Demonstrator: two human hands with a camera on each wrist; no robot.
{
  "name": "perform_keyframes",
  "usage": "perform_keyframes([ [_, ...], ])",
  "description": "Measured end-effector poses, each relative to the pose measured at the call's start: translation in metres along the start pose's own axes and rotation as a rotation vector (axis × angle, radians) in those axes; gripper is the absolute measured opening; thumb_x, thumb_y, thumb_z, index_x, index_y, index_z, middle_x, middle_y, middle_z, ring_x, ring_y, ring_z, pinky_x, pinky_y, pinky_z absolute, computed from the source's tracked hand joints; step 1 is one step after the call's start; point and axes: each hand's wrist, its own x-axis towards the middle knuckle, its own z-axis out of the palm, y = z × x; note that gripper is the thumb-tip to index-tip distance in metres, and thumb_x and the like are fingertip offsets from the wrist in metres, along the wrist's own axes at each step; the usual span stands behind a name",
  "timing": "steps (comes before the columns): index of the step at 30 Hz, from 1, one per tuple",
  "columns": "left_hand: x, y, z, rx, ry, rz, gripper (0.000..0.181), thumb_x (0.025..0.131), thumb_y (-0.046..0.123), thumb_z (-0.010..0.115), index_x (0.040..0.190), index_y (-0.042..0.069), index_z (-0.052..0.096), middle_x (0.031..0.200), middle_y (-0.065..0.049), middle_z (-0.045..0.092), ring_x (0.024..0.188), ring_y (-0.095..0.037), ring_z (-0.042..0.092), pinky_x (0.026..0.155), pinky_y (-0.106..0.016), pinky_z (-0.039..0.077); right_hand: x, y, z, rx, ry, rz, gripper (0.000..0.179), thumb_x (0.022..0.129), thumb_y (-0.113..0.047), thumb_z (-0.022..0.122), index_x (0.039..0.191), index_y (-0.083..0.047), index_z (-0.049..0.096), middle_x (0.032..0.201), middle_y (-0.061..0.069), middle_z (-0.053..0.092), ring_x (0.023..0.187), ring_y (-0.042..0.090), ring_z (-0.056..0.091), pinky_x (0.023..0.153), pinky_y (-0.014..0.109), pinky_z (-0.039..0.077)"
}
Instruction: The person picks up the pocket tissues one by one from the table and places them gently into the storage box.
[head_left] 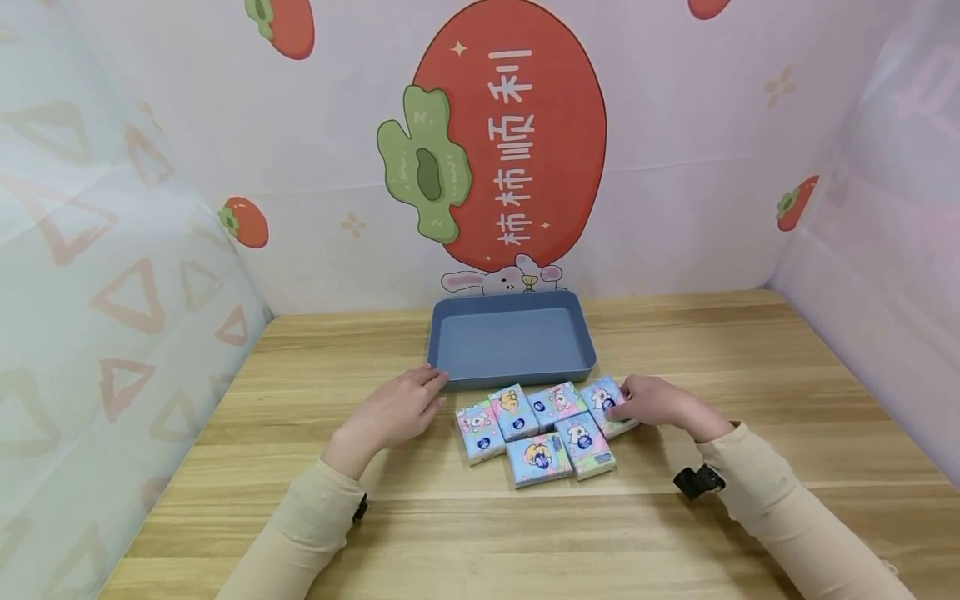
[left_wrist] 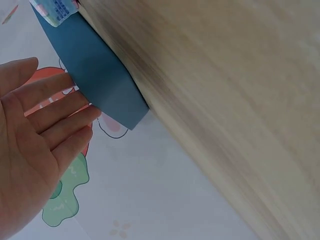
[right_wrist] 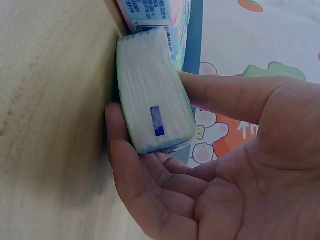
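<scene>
My right hand (head_left: 663,402) grips the rightmost tissue pack (head_left: 600,398), a small blue-and-pink packet with a cartoon print. In the right wrist view, the thumb lies along one face of this pack (right_wrist: 150,75) and the fingers curl around the other side; its white end faces the camera. Several similar packs, such as one at the left (head_left: 480,431) and one at the front (head_left: 539,460), lie flat and close together. My left hand (head_left: 397,407) holds nothing, its fingers extended with the fingertips right at the near left corner of a blue-grey tray (head_left: 517,381).
Behind the packs, the shallow tray stands near the back edge of the wooden table (head_left: 480,550). A pale printed backdrop (head_left: 675,225) with persimmon pictures rises behind it, and curtains (head_left: 82,250) hang at the sides. Dark straps (head_left: 699,482) are on the wrists.
</scene>
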Motion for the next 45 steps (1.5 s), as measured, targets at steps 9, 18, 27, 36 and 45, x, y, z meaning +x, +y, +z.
perform_keyframes([
  [9, 0.000, 0.001, 0.000, 0.000, 0.005, 0.010, 0.042, 0.097, 0.021, 0.051, 0.131, -0.003, 0.054, 0.133, -0.021, 0.054, 0.127, -0.036, 0.048, 0.107, -0.048, 0.041, -0.005, 0.001, -0.007, 0.041, 0.051, 0.001, 0.048, 0.086, -0.022, 0.066, 0.112, 0.016, 0.050, 0.091, 0.016, 0.061, 0.070, 0.018, 0.061, 0.061, 0.029, 0.053],
  [18, 0.000, 0.001, 0.002, 0.010, -0.001, 0.002, 0.042, 0.098, 0.022, 0.050, 0.132, -0.002, 0.053, 0.134, -0.021, 0.053, 0.129, -0.036, 0.047, 0.108, -0.047, 0.039, -0.012, -0.001, -0.025, 0.092, 0.113, -0.028, 0.050, 0.088, -0.023, 0.065, 0.113, 0.017, 0.049, 0.096, 0.023, 0.062, 0.073, 0.023, 0.067, 0.067, 0.036, 0.058],
  [27, 0.000, 0.003, -0.001, 0.006, 0.002, 0.003, 0.042, 0.098, 0.022, 0.048, 0.132, -0.003, 0.053, 0.134, -0.021, 0.054, 0.128, -0.036, 0.047, 0.109, -0.047, 0.039, -0.014, -0.012, -0.045, 0.116, 0.126, -0.067, 0.052, 0.090, -0.026, 0.061, 0.118, 0.016, 0.048, 0.097, 0.021, 0.064, 0.078, 0.025, 0.067, 0.074, 0.041, 0.058],
  [36, 0.000, 0.003, -0.001, 0.014, 0.006, -0.003, 0.041, 0.099, 0.021, 0.047, 0.131, -0.003, 0.054, 0.133, -0.021, 0.054, 0.128, -0.036, 0.048, 0.108, -0.046, 0.040, -0.005, -0.030, -0.056, 0.098, 0.134, -0.056, 0.054, 0.090, -0.030, 0.062, 0.121, 0.014, 0.051, 0.097, 0.019, 0.064, 0.077, 0.021, 0.066, 0.074, 0.038, 0.058],
  [45, 0.001, 0.002, 0.001, 0.024, 0.005, -0.012, 0.041, 0.100, 0.022, 0.045, 0.132, -0.002, 0.054, 0.134, -0.020, 0.054, 0.129, -0.035, 0.048, 0.109, -0.046, 0.039, 0.016, -0.050, -0.061, 0.074, 0.156, -0.046, 0.054, 0.088, -0.035, 0.065, 0.120, 0.008, 0.057, 0.102, 0.019, 0.064, 0.077, 0.019, 0.067, 0.080, 0.041, 0.057],
])
